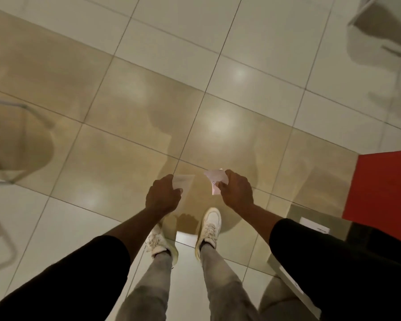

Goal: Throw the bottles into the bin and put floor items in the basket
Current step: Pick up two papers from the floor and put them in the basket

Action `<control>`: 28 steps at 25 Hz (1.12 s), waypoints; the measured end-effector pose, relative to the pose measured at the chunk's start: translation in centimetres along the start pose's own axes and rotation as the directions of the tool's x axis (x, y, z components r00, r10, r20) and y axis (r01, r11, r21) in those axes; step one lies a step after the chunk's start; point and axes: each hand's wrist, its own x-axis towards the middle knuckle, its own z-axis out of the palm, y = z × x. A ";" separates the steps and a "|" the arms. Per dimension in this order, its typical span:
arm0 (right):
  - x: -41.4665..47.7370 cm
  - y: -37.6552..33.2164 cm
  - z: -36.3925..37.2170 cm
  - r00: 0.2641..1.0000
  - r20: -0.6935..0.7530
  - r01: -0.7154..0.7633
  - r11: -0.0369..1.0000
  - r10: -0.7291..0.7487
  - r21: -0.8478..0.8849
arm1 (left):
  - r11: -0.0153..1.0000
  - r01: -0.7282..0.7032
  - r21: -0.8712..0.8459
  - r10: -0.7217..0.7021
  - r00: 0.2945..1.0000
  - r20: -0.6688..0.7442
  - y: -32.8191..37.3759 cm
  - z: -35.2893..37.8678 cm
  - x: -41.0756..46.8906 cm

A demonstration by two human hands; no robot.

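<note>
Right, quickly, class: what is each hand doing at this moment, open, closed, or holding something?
The left hand pinches a white paper slip.
The right hand pinches a pink paper slip.

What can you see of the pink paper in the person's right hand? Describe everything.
The pink paper is a small, thin slip, pale pink, creased and bent, with a faint dark mark. The right hand pinches its right side, holding it in the air above the tiled floor. Nothing else touches it.
</note>
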 end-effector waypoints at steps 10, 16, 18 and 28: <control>-12.9 2.6 -9.4 0.970 -0.081 -0.219 0.969 0.229 0.117 | 0.996 -0.063 -0.064 0.064 0.998 0.010 7.7 -2.3 -12.8; -20.0 4.9 -13.0 0.900 -0.194 -0.331 0.902 0.390 0.277 | 0.981 -0.190 -0.042 0.192 0.980 0.055 12.2 -3.5 -17.3; -22.2 5.1 -13.8 0.870 -0.233 -0.351 0.877 0.435 0.327 | 0.966 -0.260 0.010 0.258 0.963 0.080 13.4 -3.7 -18.4; -37.4 6.2 -12.8 0.596 -0.347 -0.385 0.637 0.724 0.668 | 0.813 -0.561 0.157 0.524 0.821 0.225 19.4 -3.5 -26.6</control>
